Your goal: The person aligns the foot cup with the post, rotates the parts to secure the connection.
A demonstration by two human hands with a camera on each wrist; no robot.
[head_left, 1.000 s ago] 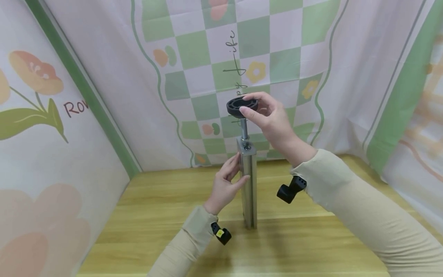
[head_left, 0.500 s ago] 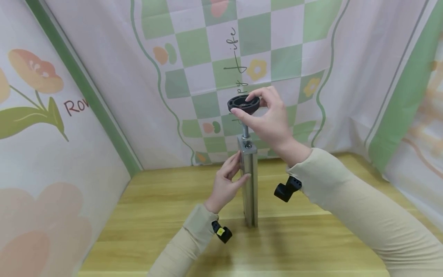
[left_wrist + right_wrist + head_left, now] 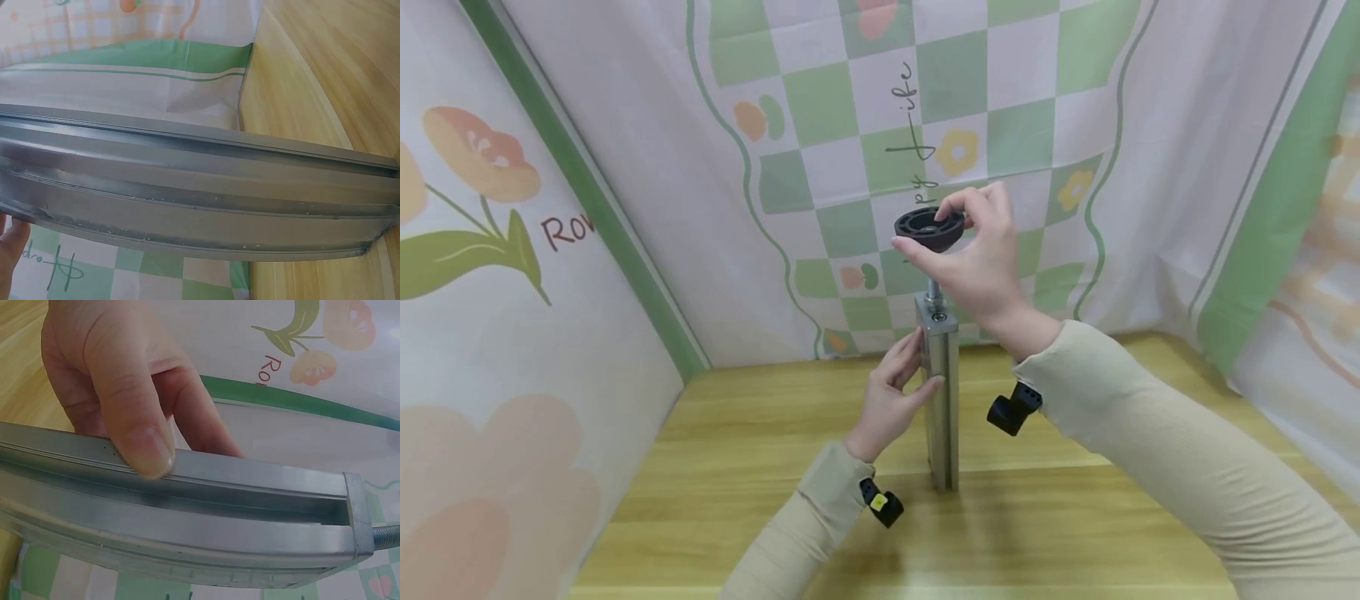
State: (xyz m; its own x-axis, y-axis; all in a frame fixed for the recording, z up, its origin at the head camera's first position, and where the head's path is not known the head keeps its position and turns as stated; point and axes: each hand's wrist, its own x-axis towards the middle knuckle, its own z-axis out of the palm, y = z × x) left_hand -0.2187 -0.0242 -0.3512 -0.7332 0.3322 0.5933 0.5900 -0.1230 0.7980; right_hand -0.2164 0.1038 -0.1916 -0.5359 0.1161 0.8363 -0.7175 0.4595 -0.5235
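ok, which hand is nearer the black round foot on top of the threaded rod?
Right. The right hand pinches the black foot by its rim; the left hand grips the aluminium profile lower down, well below it.

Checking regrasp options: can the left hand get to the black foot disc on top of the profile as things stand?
Probably yes, with a regrasp. The left hand grips the upright aluminium profile just below its top. The black disc sits above on its threaded stud, but the right hand wraps its near side; only the far-left rim looks free.

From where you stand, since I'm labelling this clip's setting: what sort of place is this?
Probably a small staged work booth, not a workshop: a bare wooden tabletop enclosed by printed flower-and-check fabric backdrops, with only an upright aluminium profile on it.
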